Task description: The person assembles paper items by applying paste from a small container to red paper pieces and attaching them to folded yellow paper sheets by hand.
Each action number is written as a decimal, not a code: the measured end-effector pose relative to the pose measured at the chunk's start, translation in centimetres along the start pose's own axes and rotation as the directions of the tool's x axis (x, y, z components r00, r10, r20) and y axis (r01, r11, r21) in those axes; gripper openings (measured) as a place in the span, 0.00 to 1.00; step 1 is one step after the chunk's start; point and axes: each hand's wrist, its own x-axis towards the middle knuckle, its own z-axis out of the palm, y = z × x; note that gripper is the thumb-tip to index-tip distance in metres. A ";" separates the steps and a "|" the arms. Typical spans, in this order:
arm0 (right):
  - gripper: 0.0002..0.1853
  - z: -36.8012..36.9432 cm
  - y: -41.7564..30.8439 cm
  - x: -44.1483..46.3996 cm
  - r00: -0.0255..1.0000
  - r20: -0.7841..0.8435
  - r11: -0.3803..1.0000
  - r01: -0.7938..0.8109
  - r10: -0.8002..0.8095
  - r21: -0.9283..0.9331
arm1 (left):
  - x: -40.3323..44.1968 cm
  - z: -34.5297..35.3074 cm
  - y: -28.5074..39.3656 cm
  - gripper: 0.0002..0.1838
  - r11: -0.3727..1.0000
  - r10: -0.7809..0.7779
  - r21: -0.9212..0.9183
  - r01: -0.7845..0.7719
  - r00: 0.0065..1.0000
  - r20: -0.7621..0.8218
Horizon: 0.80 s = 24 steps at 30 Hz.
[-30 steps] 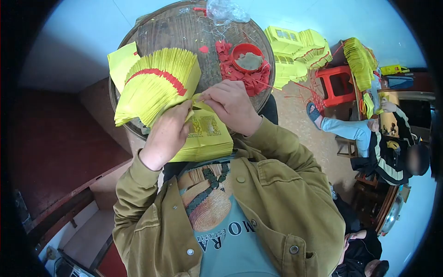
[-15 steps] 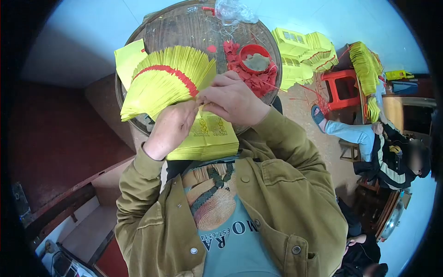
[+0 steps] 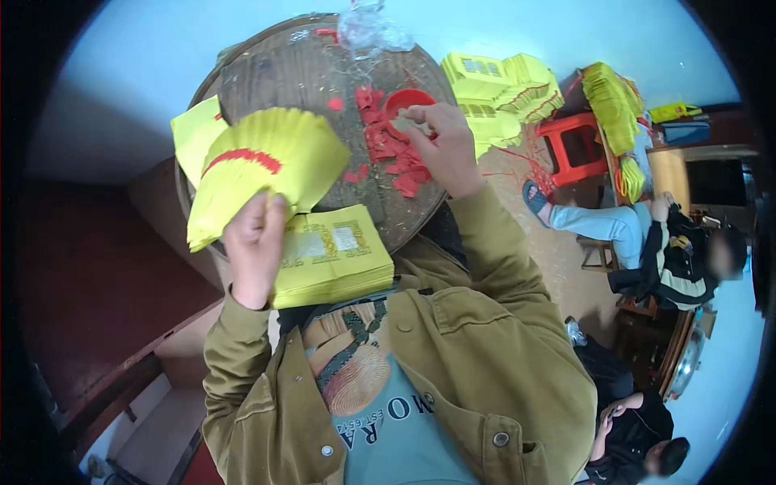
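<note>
My left hand (image 3: 257,242) is closed on the lower edge of a fanned bundle of yellow paper sheets (image 3: 311,149), which has a band of red (image 3: 242,158) across it. My right hand (image 3: 449,144) is over a red bowl (image 3: 396,100), thumb and fingers apart, fingertips at the pale contents inside. Small red paper pieces (image 3: 380,145) lie around the bowl. In front of my body sits a thick stack of printed yellow paper (image 3: 339,271), below the fanned bundle.
A round wooden table (image 3: 279,77) carries these, along with a yellow sheet (image 3: 190,137) and a clear plastic bag (image 3: 368,32). To the right are more yellow paper stacks (image 3: 473,77), a red stool (image 3: 572,149) and a seated person (image 3: 687,250). Another person (image 3: 638,432) sits lower right.
My right hand has left the fanned bundle and moved right to the red bowl. My left hand has shifted left and down with the bundle, uncovering more of the printed stack.
</note>
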 end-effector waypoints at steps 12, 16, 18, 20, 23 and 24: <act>0.11 1.7 7.3 -1.2 0.993 0.107 0.741 0.107 -0.048 -0.663 | -0.1 -0.3 -0.2 0.11 0.994 0.083 0.074 -0.078 0.995 -0.061; 0.15 3.5 5.2 -3.9 0.953 0.239 0.912 0.256 -0.184 -0.320 | -0.2 -0.1 0.0 0.10 0.998 0.060 0.036 -0.058 0.995 -0.081; 0.17 4.6 4.1 -5.4 0.923 0.326 0.894 0.313 -0.206 -0.321 | -0.1 0.2 -0.3 0.10 0.995 0.099 -0.002 -0.099 0.989 -0.113; 0.19 5.4 3.0 -6.2 0.866 0.423 0.846 0.419 -0.264 -0.329 | -0.1 0.3 -0.4 0.10 0.994 0.113 0.006 -0.113 0.987 -0.118; 0.16 6.5 4.3 -6.1 0.834 0.443 0.795 0.498 -0.329 -0.347 | 0.0 0.2 -0.4 0.10 0.987 0.160 0.022 -0.159 0.982 -0.100; 0.16 6.5 3.9 -5.5 0.831 0.444 0.794 0.502 -0.335 -0.342 | 0.1 0.1 -0.3 0.09 0.982 0.191 0.027 -0.189 0.978 -0.079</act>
